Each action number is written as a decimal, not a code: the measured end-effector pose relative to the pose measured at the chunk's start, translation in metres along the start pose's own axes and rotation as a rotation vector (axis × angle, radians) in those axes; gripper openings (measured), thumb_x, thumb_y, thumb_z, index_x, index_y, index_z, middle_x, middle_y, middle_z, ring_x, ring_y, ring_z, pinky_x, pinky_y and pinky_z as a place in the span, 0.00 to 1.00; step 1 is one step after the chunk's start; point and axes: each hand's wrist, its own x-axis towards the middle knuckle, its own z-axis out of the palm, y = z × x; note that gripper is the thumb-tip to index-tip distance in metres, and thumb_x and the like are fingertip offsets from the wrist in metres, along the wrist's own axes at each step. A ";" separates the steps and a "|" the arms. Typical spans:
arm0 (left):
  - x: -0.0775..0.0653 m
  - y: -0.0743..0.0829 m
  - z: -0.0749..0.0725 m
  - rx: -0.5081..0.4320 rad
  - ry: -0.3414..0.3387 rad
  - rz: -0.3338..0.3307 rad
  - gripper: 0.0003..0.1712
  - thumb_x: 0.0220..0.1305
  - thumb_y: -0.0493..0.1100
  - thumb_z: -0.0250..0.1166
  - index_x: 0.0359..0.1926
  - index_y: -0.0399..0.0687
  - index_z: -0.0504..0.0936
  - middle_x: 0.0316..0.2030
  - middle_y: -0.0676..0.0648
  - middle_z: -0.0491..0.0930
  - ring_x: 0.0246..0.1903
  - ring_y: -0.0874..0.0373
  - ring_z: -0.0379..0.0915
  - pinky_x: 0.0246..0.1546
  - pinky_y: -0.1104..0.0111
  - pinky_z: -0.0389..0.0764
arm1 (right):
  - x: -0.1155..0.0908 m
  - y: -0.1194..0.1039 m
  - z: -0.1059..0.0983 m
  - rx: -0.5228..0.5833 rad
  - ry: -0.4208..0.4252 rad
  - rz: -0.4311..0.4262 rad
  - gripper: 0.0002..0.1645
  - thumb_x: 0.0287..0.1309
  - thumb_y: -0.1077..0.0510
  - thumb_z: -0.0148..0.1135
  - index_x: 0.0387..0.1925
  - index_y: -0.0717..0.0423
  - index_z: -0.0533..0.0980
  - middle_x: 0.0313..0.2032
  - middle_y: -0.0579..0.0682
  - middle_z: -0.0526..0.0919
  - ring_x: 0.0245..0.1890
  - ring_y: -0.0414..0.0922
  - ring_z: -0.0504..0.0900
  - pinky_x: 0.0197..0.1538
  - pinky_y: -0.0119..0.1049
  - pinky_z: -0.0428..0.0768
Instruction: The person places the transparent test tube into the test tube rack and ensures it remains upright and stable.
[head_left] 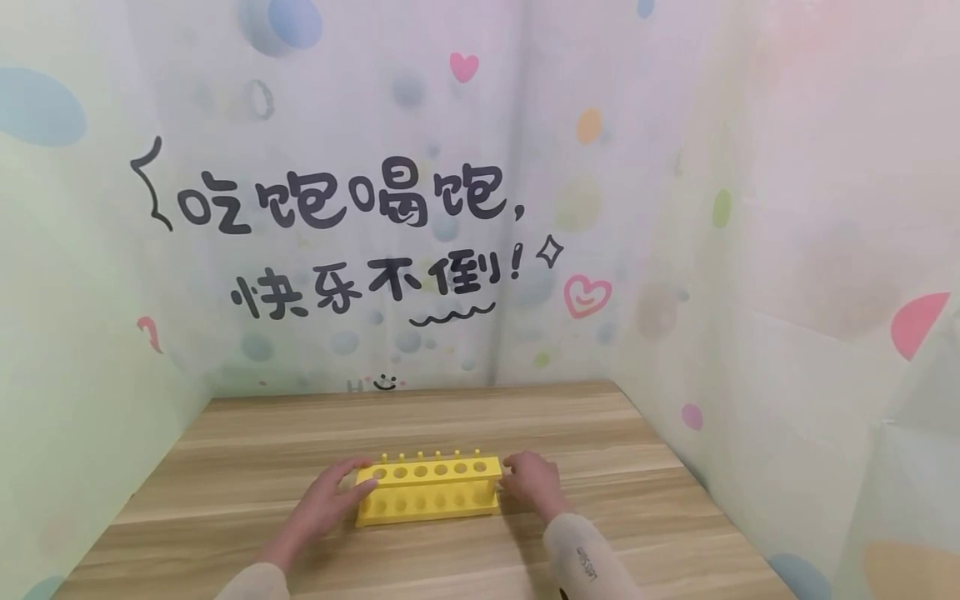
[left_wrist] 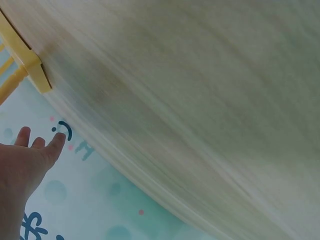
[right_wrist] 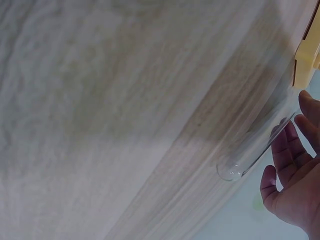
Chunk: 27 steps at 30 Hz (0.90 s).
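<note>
A yellow test tube rack [head_left: 427, 478] with a row of round holes and short pegs stands upright on the table. My left hand [head_left: 330, 497] holds its left end, thumb across the front corner and forefinger at the back. In the left wrist view, other fingers of the left hand [left_wrist: 35, 155] stick out below the rack's end [left_wrist: 31, 65]. My right hand [head_left: 534, 481] is close to the rack's right end. A clear glass test tube [right_wrist: 235, 171] shows among the curled fingers of the right hand [right_wrist: 297, 185], its rounded end pointing away from the rack [right_wrist: 304, 60].
The wood-grain table [head_left: 420, 567] reaches back to a patterned wall [head_left: 337, 125] with dark lettering, hearts and coloured dots. Similar side walls [head_left: 810, 267] close it in on the left and right.
</note>
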 end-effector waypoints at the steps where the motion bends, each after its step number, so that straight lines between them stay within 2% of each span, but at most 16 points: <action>1: 0.000 0.000 0.000 -0.001 0.001 0.002 0.31 0.69 0.56 0.63 0.65 0.42 0.73 0.65 0.35 0.70 0.67 0.34 0.59 0.65 0.36 0.60 | 0.000 0.000 0.000 -0.002 -0.002 -0.001 0.18 0.58 0.54 0.68 0.48 0.59 0.82 0.43 0.56 0.86 0.46 0.56 0.82 0.56 0.63 0.71; 9: -0.002 0.002 -0.001 -0.007 0.006 0.002 0.31 0.69 0.54 0.63 0.65 0.41 0.73 0.65 0.35 0.69 0.68 0.33 0.58 0.65 0.36 0.59 | -0.002 -0.001 -0.001 0.008 -0.030 0.007 0.14 0.59 0.60 0.66 0.46 0.61 0.83 0.39 0.55 0.86 0.42 0.54 0.83 0.52 0.58 0.77; 19: -0.001 0.001 0.001 -0.015 0.011 -0.008 0.31 0.69 0.55 0.63 0.65 0.43 0.73 0.65 0.35 0.69 0.68 0.33 0.58 0.65 0.36 0.58 | -0.001 0.002 0.001 0.009 -0.022 0.029 0.10 0.58 0.59 0.66 0.40 0.61 0.84 0.41 0.56 0.86 0.45 0.58 0.82 0.54 0.58 0.77; 23: 0.000 0.000 0.003 -0.026 0.014 -0.018 0.31 0.69 0.56 0.63 0.65 0.44 0.73 0.66 0.36 0.69 0.68 0.33 0.57 0.65 0.36 0.58 | -0.002 0.004 0.000 0.015 -0.009 0.026 0.11 0.56 0.60 0.66 0.40 0.62 0.83 0.41 0.57 0.86 0.45 0.58 0.82 0.54 0.58 0.77; 27: -0.001 0.000 0.004 -0.029 0.022 -0.029 0.32 0.69 0.56 0.62 0.66 0.44 0.72 0.66 0.35 0.68 0.69 0.33 0.56 0.65 0.35 0.57 | -0.002 0.005 -0.002 0.075 0.010 0.038 0.13 0.57 0.61 0.66 0.44 0.63 0.82 0.43 0.59 0.85 0.47 0.59 0.81 0.54 0.58 0.77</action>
